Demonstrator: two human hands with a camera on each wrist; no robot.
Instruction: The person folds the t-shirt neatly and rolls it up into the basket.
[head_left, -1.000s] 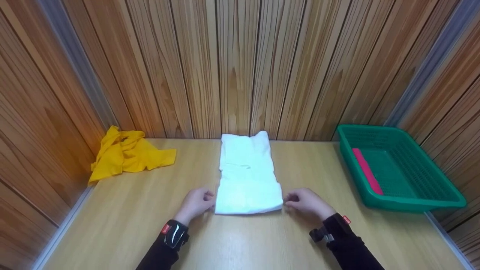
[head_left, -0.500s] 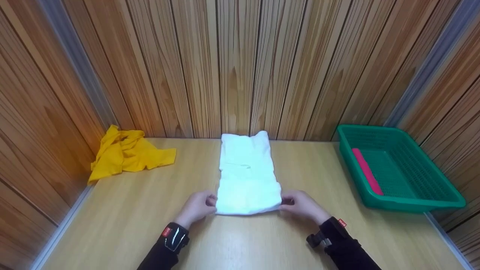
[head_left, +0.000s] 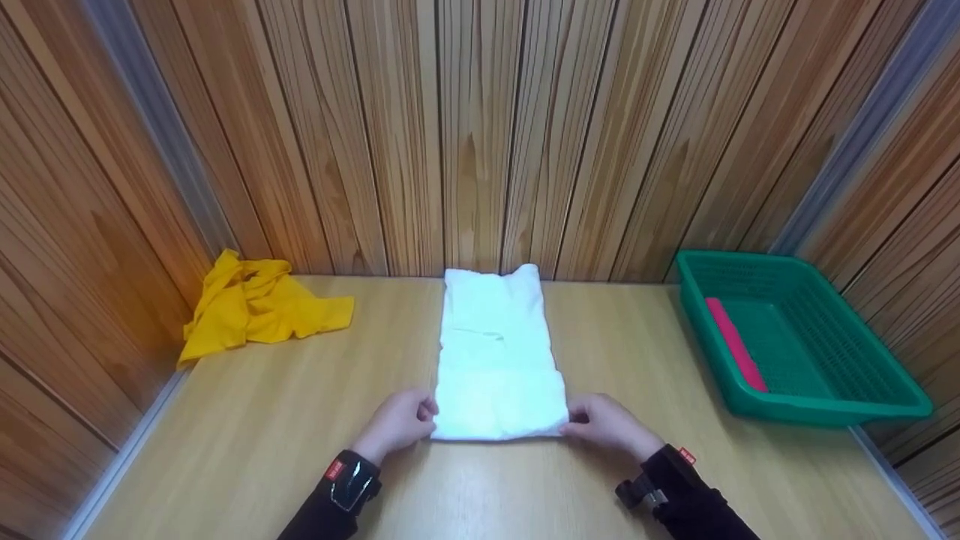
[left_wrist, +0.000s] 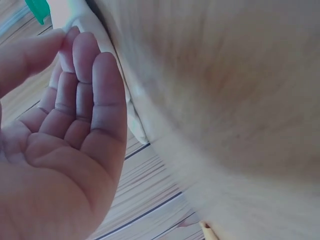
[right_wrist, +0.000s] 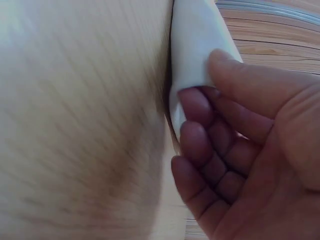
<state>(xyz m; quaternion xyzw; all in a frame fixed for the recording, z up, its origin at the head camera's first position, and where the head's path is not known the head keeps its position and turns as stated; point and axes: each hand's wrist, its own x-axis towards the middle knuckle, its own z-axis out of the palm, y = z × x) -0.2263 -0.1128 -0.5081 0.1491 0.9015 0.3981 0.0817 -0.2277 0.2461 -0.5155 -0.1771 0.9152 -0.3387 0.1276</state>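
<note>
A folded white cloth lies lengthwise on the table, its far end close to the back wall. At its near left corner my left hand pinches the edge; in the left wrist view thumb and forefinger meet on the white fabric, the other fingers loosely bent. My right hand grips the near right corner. The right wrist view has the thumb on top of the white fabric and curled fingers at its lower edge. A thin crease crosses the cloth's middle.
A crumpled yellow cloth lies at the back left, against the walls. On the right stands a green plastic basket with a pink folded item along its left side. Wood-panelled walls enclose the table at the back and sides.
My right hand has closed in from beside the cloth to its right corner, and the left has taken the left corner. The cloth's near edge has shifted slightly toward me.
</note>
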